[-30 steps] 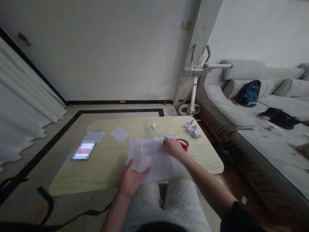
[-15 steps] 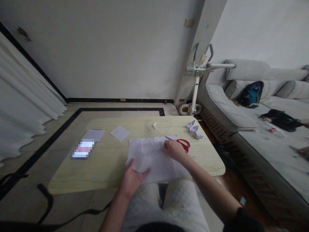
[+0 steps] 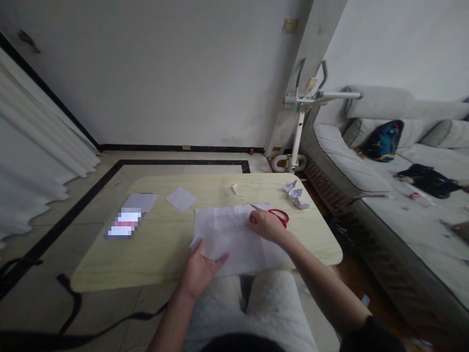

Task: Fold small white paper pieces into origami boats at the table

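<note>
Several white paper sheets, printed with faint text near the top, lie overlapping at the table's near edge. My left hand grips their lower left corner, thumb and forefinger apart, with other fingers hidden by the paper. Curled into a pinch, my right hand rests on the upper right part of the paper. What its fingertips hold, if anything, is hidden. Red-handled scissors lie just beyond that hand, partly covered by it, their blade tip showing over the paper.
On the pale table lie a blurred phone, a paper stack, a square paper, a small scrap and folded paper pieces. A grey sofa and an exercise machine stand to the right.
The view has shifted slightly, so the surroundings sit a little differently in it. Both hands keep nearly the same places on the paper.
</note>
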Motion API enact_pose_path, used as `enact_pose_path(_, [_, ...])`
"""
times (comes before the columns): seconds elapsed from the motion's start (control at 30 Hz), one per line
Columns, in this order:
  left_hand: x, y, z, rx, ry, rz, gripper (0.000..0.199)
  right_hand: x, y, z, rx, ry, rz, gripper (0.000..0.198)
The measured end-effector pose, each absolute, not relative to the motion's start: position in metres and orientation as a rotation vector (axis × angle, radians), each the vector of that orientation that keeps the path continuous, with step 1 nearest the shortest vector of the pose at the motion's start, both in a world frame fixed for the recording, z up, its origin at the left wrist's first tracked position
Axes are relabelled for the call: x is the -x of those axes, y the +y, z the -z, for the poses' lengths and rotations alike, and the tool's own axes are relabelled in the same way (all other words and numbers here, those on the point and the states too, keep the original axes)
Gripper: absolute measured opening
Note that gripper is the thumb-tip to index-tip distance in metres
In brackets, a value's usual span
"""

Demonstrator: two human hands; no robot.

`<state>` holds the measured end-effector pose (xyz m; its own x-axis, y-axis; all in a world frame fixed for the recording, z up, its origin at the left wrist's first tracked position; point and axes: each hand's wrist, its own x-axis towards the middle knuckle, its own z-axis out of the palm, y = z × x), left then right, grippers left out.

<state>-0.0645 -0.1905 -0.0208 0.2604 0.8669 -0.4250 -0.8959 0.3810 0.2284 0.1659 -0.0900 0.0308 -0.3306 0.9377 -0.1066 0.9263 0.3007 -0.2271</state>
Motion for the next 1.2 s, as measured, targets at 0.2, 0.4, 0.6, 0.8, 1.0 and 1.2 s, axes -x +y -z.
enact_pose_path(0.2, [0.064,-0.19,0.023,0.05,0.547,-1.194,0.04,-0.163,-0.092,-0.025,1.749,-2.492,-0.468,0.014])
enact_pose_path(0.4, [0.064,-0.191,0.019,0.068,0.536,-1.186,0.039,-0.158,-0.091,-0.02,1.806,-2.525,-0.46,0.021])
enact_pose_path(0.6, [0.065,-0.192,0.02,0.059,0.532,-1.186,0.039,-0.156,-0.088,-0.022,1.789,-2.514,-0.447,0.024])
enact_pose_path(0.8, [0.065,-0.191,0.022,0.026,0.556,-1.189,0.04,-0.157,-0.083,-0.025,1.471,-2.516,-0.576,0.036])
enact_pose_path(1.0, [0.063,-0.192,0.018,0.024,0.574,-1.199,0.038,-0.153,-0.08,-0.02,1.376,-2.498,-0.625,0.027])
enact_pose_path(1.2, [0.064,-0.191,0.023,0.046,0.591,-1.205,0.039,-0.155,-0.075,-0.018,1.389,-2.4,-0.673,0.016])
